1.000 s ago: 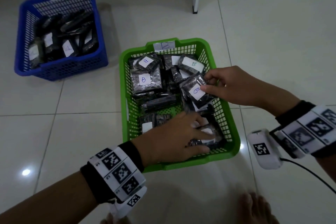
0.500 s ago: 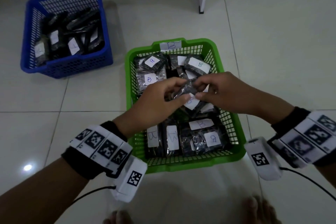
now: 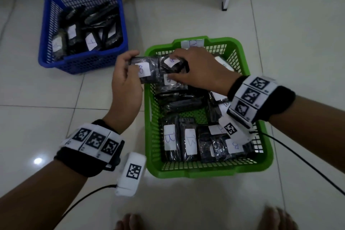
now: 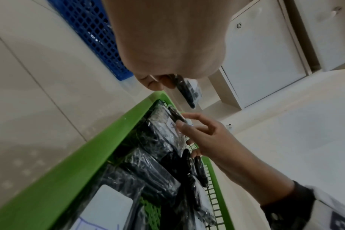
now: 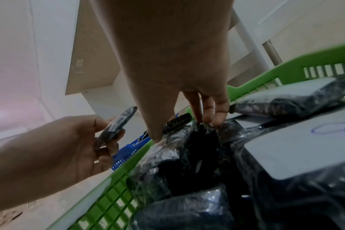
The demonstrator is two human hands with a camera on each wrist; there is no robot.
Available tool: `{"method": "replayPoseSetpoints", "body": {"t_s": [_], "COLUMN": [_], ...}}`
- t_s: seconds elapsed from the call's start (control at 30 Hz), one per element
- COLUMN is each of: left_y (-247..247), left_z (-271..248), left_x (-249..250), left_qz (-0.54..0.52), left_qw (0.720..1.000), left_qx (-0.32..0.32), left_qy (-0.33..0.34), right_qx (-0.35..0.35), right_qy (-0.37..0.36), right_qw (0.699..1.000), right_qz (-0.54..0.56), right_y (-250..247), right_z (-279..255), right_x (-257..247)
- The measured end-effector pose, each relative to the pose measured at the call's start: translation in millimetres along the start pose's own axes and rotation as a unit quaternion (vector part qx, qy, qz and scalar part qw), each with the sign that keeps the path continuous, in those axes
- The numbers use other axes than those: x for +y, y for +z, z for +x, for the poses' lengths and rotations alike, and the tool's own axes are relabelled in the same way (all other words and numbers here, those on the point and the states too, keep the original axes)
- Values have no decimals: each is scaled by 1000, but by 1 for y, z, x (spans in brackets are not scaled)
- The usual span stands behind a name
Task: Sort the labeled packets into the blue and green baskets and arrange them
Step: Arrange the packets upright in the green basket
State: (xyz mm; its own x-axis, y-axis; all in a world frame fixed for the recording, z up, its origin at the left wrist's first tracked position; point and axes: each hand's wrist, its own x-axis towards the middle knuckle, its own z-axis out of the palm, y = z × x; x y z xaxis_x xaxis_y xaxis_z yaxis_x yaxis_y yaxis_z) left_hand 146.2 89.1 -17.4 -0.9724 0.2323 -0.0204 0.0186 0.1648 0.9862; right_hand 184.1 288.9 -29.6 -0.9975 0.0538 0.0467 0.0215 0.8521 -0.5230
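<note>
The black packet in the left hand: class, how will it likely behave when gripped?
The packet likely stays fairly stiff: it juts flat from the left hand. Its glossy wrap may be slippery. Held by fingertips alone, it seems light.

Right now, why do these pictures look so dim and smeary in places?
Head view: dim room, a lamp glints off the floor tile, straight tile lines bow. Left wrist view: the blue basket smears with motion. Right wrist view: the near green basket rim is soft and a pink flare tints the left edge.

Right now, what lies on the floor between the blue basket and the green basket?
Only bare tiled floor; the head view shows nothing lying between the blue basket and green basket.
</note>
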Motion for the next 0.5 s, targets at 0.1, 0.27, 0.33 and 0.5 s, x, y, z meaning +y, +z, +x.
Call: {"method": "replayPoseSetpoints", "body": {"t_s": [0.1,0.27,0.33,0.5], "left_y": [-1,-10,-9,13], "left_z": [-2,-8,-14,-27], "left_x": [-4,2,9,4], "left_qz": [27,76,152,245], "left_qw": [999,985,953,904], "left_qx": [-19,-122,-228,-343], "left_qy": [18,91,127,76], "right_qx": [22,35,26,5], "right_qy": [7,63,57,26], "right_qw": [1000,991,990,993], "right_qz": [3,115,128,111], "right_y": [-1,-33,-47,-58], "right_z": [-5,-34,-49,-79], "right_x": [-5,-4,0,6]}}
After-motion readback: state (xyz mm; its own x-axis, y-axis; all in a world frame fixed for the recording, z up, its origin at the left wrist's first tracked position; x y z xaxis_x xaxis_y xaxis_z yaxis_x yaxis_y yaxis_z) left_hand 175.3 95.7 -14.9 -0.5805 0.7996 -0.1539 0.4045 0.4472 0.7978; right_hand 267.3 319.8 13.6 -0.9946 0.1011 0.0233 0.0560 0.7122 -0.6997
